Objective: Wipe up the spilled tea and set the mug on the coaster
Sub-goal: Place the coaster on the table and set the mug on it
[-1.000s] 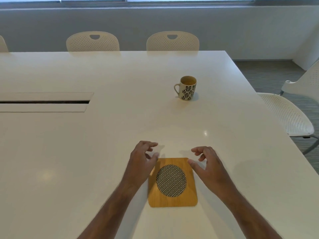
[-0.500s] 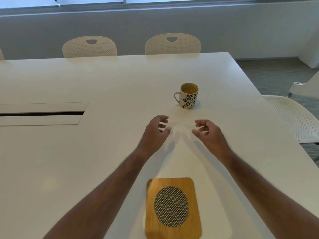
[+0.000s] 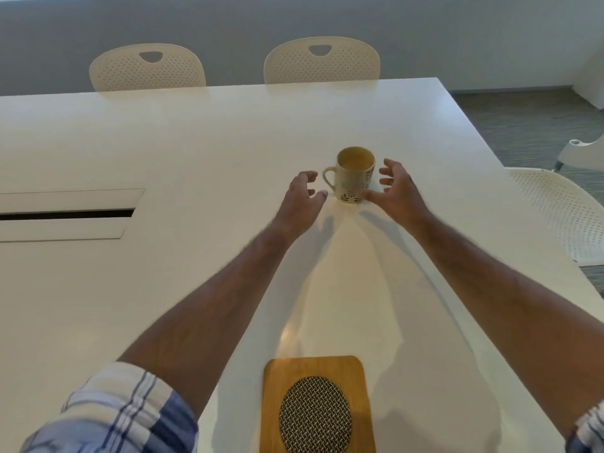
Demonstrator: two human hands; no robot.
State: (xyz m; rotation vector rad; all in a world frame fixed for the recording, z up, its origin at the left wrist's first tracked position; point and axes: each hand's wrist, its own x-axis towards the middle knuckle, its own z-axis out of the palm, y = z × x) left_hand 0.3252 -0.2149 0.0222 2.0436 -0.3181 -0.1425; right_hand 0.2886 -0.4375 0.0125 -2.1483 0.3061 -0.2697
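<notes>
A: Where is the leaf-patterned mug (image 3: 354, 176)?

B: Upright on the desk (image 3: 163, 142), toward its far right corner, tea inside, well apart from the bamboo coaster (image 3: 315, 403) at the near edge.

A: The hands?

B: Left hand (image 3: 302, 199) by the handle and right hand (image 3: 397, 191) flank it, fingers loosely spread, grasping nothing.

A: Risk?

B: Probably slopping tea on a hasty lift. No spill or cloth is discernible. Nothing blocks the path; chairs (image 3: 322, 60) stand beyond the far edge.

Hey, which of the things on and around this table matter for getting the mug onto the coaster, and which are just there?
Part of the job:
mug, with tea in it
coaster
left hand
right hand

Just there:
table
chairs around the table
slot in the tabletop
</notes>
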